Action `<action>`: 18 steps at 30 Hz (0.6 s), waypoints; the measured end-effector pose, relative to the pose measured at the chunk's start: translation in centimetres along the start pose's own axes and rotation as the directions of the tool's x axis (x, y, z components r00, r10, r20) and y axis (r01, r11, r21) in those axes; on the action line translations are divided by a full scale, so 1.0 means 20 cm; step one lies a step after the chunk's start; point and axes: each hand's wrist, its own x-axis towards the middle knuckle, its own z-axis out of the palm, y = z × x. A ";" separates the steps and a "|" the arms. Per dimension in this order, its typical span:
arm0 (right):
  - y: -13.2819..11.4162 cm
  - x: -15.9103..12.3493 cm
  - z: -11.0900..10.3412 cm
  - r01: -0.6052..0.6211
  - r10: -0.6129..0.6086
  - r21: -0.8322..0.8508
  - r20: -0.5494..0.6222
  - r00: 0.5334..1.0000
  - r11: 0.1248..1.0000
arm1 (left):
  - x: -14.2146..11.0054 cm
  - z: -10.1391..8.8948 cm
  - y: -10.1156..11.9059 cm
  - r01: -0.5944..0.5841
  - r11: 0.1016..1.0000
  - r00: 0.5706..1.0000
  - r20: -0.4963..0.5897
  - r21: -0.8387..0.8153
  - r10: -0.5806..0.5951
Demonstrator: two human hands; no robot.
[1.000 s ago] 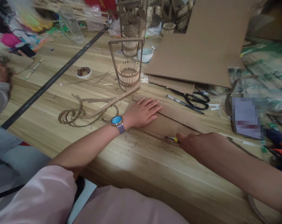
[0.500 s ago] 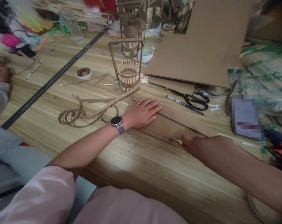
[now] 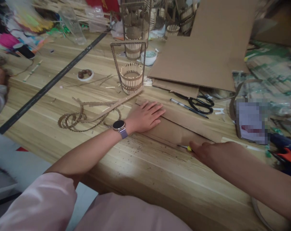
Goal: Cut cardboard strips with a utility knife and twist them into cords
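Observation:
My left hand (image 3: 145, 115) lies flat with fingers stretched out, pressing down on a long brown cardboard strip (image 3: 174, 130) on the wooden table (image 3: 140, 166). A watch sits on that wrist. My right hand (image 3: 208, 152) is closed around a small cutting knife with a yellow part (image 3: 187, 148), its blade tip resting at the near edge of the cardboard strip.
Black scissors (image 3: 199, 103) and a pen (image 3: 188, 108) lie just behind the strip. A large cardboard sheet (image 3: 203, 51) leans at the back right. A small cardboard basket in a frame (image 3: 131, 77), curled cardboard offcuts (image 3: 85, 117) and a small dish (image 3: 85, 74) lie to the left.
My right hand has drawn the knife to the right along the near edge of the cardboard. The left hand stays pressed flat in the same place.

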 end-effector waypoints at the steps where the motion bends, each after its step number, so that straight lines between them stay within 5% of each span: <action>1: 0.00 -0.01 0.00 0.018 -0.018 -0.017 0.007 1.000 1.000 | 0.00 0.00 0.00 0.000 1.000 1.000 0.003 0.000 0.000; 18: 0.07 -0.08 0.09 0.088 -0.091 -0.029 -0.132 0.987 0.996 | 0.00 -0.01 0.01 0.014 1.000 1.000 0.024 -0.004 -0.014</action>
